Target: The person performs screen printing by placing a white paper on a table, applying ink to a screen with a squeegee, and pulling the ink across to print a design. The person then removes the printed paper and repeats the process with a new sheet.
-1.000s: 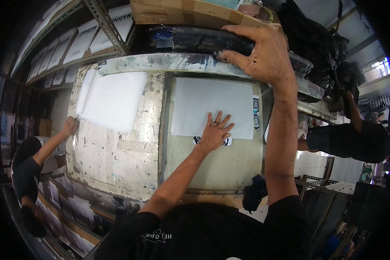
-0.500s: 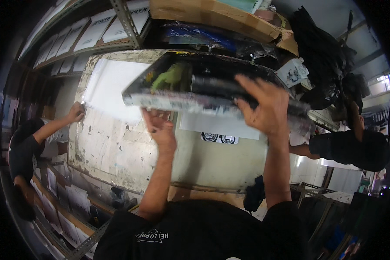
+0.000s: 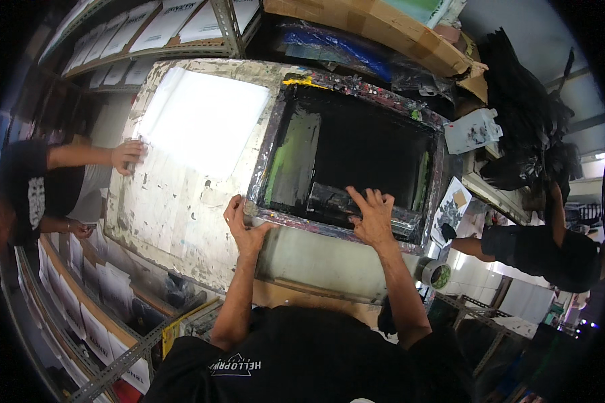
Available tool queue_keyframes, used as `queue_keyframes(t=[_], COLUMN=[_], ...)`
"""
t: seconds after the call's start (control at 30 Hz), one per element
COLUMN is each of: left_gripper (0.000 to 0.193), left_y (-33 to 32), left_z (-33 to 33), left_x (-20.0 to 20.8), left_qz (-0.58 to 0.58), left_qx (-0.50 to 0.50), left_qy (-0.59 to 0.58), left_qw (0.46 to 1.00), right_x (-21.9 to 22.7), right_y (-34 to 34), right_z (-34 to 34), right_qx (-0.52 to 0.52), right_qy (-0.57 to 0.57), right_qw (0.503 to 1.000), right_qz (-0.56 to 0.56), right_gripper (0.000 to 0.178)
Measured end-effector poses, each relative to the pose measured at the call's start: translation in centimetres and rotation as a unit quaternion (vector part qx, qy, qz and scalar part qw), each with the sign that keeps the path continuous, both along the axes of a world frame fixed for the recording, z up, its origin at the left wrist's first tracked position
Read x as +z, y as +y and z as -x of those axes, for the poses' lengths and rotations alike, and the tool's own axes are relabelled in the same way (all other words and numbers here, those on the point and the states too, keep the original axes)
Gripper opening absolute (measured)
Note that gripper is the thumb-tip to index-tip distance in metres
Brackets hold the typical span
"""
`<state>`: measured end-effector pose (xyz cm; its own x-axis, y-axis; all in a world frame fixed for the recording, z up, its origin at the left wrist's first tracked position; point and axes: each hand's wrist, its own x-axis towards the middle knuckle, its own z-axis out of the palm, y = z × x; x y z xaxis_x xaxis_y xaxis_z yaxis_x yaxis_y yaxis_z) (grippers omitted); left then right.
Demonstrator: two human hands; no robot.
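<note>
A screen-printing frame (image 3: 380,95) with dark mesh and a paint-stained rim lies flat on the worktable. My left hand (image 3: 243,232) grips its near left corner, thumb along the near edge and fingers at the left side. A dark squeegee (image 3: 329,200) rests inside the frame along the near side. Over its right half is my right hand (image 3: 373,220), closed on the squeegee with the forefinger stretched out on top. Left of the frame lies a bright white sheet (image 3: 208,121). Whatever is under the frame is hidden.
The worktable (image 3: 175,221) is worn and stained. A white jug (image 3: 474,131) and a stained sheet (image 3: 450,211) are at the right, with a tin (image 3: 437,274) nearer. Another person's hand (image 3: 128,156) touches the table's left edge; another person (image 3: 544,252) stands right. Shelves (image 3: 154,57) hold white packages.
The raised, tilted frame has come down flat, covering the printed sheet beneath. My left hand has moved to its corner. My right hand is lower, still at the squeegee.
</note>
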<state>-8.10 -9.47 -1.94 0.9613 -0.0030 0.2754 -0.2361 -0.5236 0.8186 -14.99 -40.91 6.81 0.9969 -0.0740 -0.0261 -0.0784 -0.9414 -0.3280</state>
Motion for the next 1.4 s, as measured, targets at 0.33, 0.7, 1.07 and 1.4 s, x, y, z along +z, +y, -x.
queue_keyframes(t=[0.33,0.7,1.07,1.4], left_gripper=[0.102,0.103,0.093,0.086], left_y=[0.3,0.2,-0.9,-5.4], left_z=[0.2,0.2,0.4,-3.7], left_x=[0.5,0.3,1.9,13.6], left_qz=[-0.008,0.075,0.282,0.33], left_qx=[-0.001,-0.002,0.01,0.026], left_qy=[0.019,0.04,0.094,-0.019], left_qw=[1.0,0.996,0.955,0.943], right_x=[-2.2,-3.6,1.8,15.6], right_y=[-9.2,-16.2,-4.5,-0.2], right_z=[-15.4,-23.1,-7.4,1.1], right_qx=[-0.022,0.021,-0.01,0.036], right_qy=[-0.147,-0.184,-0.105,-0.232], right_qw=[0.989,0.983,0.994,0.971], right_qz=[0.018,0.007,0.035,0.045], right_gripper=[0.078,0.063,0.053,0.066])
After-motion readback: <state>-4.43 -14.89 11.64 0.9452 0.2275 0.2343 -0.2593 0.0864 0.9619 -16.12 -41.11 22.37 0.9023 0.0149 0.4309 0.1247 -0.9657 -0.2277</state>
